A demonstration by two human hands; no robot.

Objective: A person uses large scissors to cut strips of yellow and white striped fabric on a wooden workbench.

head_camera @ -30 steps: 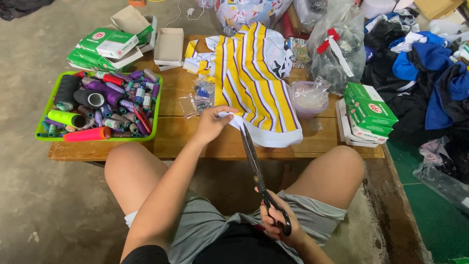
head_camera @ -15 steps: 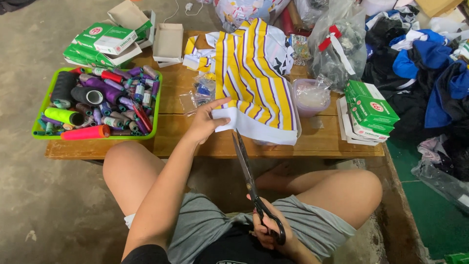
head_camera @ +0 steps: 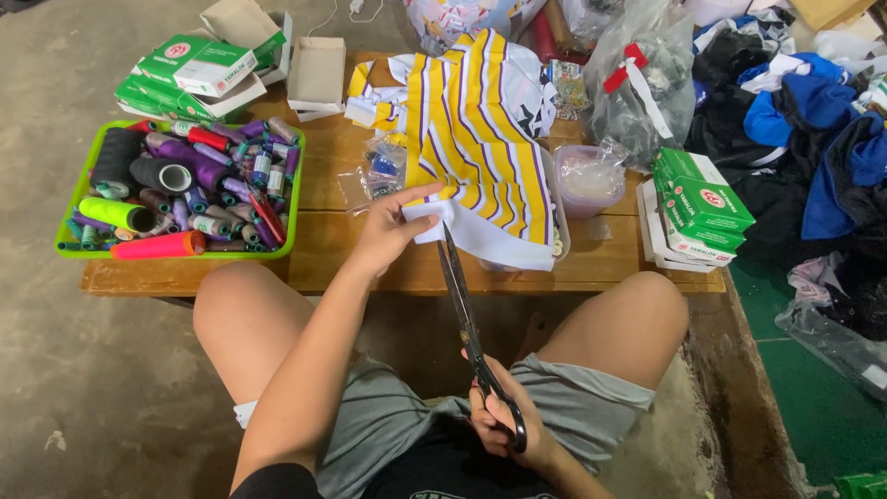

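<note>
My left hand (head_camera: 386, 236) was out in the middle of the frame, fingers pinched shut on the white lower corner of the yellow, white and purple striped fabric piece (head_camera: 480, 157), lifting that corner just off the low wooden table (head_camera: 323, 245). The rest of the cloth lay spread up the table toward the top centre. My right hand (head_camera: 504, 420) sat low in the frame, just above my lap, fingers threaded through the black handles and curled closed on the long black-handled steel scissors (head_camera: 467, 323). The blades ran up from that hand, tips right at the white edge of the cloth beside my left thumb; they looked nearly closed, though how far I could not tell.

At the left of the frame, the bright green plastic tray (head_camera: 69, 248) stood on the table's end, packed with coloured thread spools (head_camera: 176, 189), a neon pink one and a neon yellow one lying at its near side. Above it, at upper left, lay green and white cardboard boxes (head_camera: 194, 65), one open and white inside. A second stack of green boxes (head_camera: 698, 199) sat at the table's right end, just beside a clear plastic tub (head_camera: 587, 180). Small clear bags (head_camera: 374, 176) rested left of the cloth. Dark and blue clothing (head_camera: 804, 120) was heaped at the far right.
</note>
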